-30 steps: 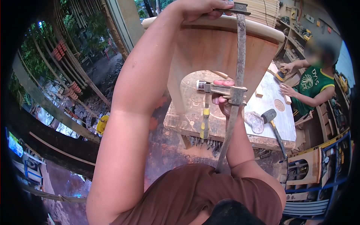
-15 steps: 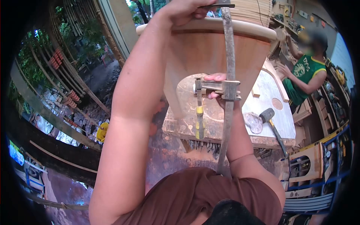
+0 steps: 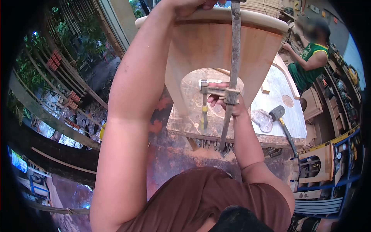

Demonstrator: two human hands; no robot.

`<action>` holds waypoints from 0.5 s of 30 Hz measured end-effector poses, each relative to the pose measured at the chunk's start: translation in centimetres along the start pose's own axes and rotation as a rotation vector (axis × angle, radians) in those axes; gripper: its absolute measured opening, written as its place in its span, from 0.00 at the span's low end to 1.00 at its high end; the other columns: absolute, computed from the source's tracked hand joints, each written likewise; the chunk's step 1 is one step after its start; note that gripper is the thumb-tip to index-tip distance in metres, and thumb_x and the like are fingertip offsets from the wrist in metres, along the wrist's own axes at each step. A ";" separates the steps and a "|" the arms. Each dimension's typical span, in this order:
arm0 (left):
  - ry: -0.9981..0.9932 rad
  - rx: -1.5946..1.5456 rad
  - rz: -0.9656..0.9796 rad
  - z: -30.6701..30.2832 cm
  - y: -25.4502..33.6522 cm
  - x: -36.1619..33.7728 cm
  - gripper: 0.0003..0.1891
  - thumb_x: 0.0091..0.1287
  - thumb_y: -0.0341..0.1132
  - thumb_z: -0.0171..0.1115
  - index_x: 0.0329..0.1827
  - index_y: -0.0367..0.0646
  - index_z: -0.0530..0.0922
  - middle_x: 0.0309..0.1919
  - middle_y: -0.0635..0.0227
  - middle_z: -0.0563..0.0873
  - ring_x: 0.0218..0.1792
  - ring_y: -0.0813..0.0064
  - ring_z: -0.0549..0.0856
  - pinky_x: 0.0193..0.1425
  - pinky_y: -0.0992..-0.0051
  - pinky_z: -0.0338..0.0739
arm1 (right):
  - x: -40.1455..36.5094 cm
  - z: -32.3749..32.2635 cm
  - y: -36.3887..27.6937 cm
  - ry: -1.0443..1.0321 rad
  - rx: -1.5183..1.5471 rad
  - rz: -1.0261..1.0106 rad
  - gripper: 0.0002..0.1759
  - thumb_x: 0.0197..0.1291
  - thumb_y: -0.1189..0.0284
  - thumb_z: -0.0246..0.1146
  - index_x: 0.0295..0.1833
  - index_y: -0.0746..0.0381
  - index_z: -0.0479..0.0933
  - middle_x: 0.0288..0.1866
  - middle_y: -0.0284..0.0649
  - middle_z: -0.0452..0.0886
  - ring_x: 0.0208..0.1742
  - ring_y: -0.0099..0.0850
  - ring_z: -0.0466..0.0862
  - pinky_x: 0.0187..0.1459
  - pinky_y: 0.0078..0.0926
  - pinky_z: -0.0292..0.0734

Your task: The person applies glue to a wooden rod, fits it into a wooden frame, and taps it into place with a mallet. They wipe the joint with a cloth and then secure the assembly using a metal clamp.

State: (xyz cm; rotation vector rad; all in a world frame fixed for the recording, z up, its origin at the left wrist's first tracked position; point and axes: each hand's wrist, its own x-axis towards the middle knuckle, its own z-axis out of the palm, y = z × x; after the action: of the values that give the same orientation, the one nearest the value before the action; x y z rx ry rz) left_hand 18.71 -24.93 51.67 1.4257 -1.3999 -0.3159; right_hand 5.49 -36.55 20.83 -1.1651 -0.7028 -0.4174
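Observation:
A long steel bar clamp (image 3: 235, 50) stands tilted in front of a tapered wooden panel (image 3: 201, 46). The panel has a rounded rail (image 3: 216, 14) along its top and an arched opening low down. My left hand (image 3: 191, 5) is up at the clamp's top end, fingers curled and partly cut off by the frame edge. Lower on the bar, my right hand (image 3: 221, 101) is closed around the sliding jaw (image 3: 231, 96), some fingers hidden behind it. A yellow-and-black screw handle (image 3: 204, 116) hangs from that jaw, with a white piece (image 3: 208, 82) beside the screw's upper end.
A black-headed mallet (image 3: 284, 125) and a clear plastic bag (image 3: 262, 120) lie on the worn workbench (image 3: 177, 125), near a pale board (image 3: 276, 91) with a round hole. At right a person in a green shirt (image 3: 311, 58) works by shelves. Clamps (image 3: 58, 62) hang at left.
The clamp has shifted forward, its lower end swinging away from my body to over the bench edge. My left hand has risen partly out of the frame. My right hand stays at the sliding jaw.

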 end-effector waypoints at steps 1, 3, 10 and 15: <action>0.001 0.035 0.011 0.0 0.0 0.0 0.13 0.76 0.40 0.59 0.32 0.45 0.78 0.21 0.80 0.73 0.21 0.87 0.66 0.25 0.82 0.59 | 0.0 -0.9 0.4 0.001 -0.002 0.000 0.19 0.70 0.64 0.60 0.62 0.60 0.75 0.57 0.58 0.82 0.41 0.43 0.87 0.38 0.38 0.84; 0.002 0.066 0.021 0.3 -0.4 0.0 0.14 0.76 0.41 0.58 0.32 0.45 0.78 0.21 0.80 0.72 0.21 0.87 0.65 0.25 0.82 0.59 | -0.2 -4.1 1.6 0.152 0.263 0.261 0.20 0.70 0.66 0.60 0.63 0.63 0.73 0.53 0.56 0.83 0.41 0.42 0.87 0.42 0.40 0.84; 0.068 0.387 0.072 0.4 -0.4 0.1 0.15 0.78 0.44 0.56 0.34 0.46 0.79 0.20 0.82 0.71 0.22 0.90 0.66 0.26 0.82 0.60 | -0.8 -6.4 2.8 0.340 0.007 0.153 0.40 0.74 0.39 0.38 0.61 0.67 0.72 0.45 0.49 0.83 0.40 0.34 0.85 0.46 0.34 0.81; 0.112 0.583 0.079 0.8 -0.7 0.6 0.16 0.77 0.44 0.56 0.38 0.41 0.82 0.25 0.78 0.78 0.30 0.84 0.74 0.35 0.77 0.70 | -0.7 -4.9 3.2 0.372 -0.305 0.149 0.26 0.77 0.50 0.49 0.53 0.65 0.73 0.39 0.37 0.81 0.38 0.25 0.81 0.45 0.24 0.77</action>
State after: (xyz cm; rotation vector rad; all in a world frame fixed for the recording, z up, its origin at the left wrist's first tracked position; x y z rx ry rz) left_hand 18.62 -26.01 51.12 1.8130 -1.5174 0.2445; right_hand 8.36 -40.01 17.06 -1.3684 -0.2303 -0.6103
